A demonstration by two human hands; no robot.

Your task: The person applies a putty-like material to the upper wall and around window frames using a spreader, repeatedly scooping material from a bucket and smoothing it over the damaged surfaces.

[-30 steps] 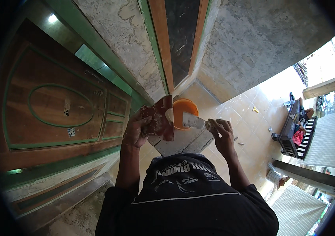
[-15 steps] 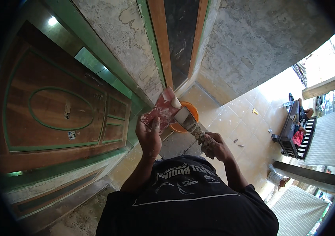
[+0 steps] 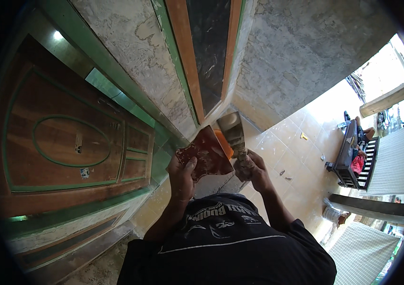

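Note:
My left hand (image 3: 182, 175) grips a dark red flat plate (image 3: 205, 153) by its near-left edge, thumb on top. Pale smears of filler streak the plate's face. In my right hand (image 3: 253, 172) is a putty knife (image 3: 232, 129) with a wide blade, its broad face turned up and its edge pointing away from me. The knife and the plate are close together, the blade just right of the plate; whether they touch I cannot tell. Between and below them shows part of an orange bucket (image 3: 223, 142) on the floor, mostly hidden by the two tools.
A brown door (image 3: 69, 142) with green trim stands at left. Ahead are a patchy plastered wall (image 3: 301, 52) and a wood-framed dark panel (image 3: 209, 47). On the tiled floor (image 3: 278, 147) lies a small yellow object (image 3: 304, 136). A person lies on a dark bench (image 3: 346, 149) at right.
The putty knife has swung upright, away from the plate's face, and its blade now shows broadside. The plate has turned, its far corner dropping toward the right. More of the bucket is covered.

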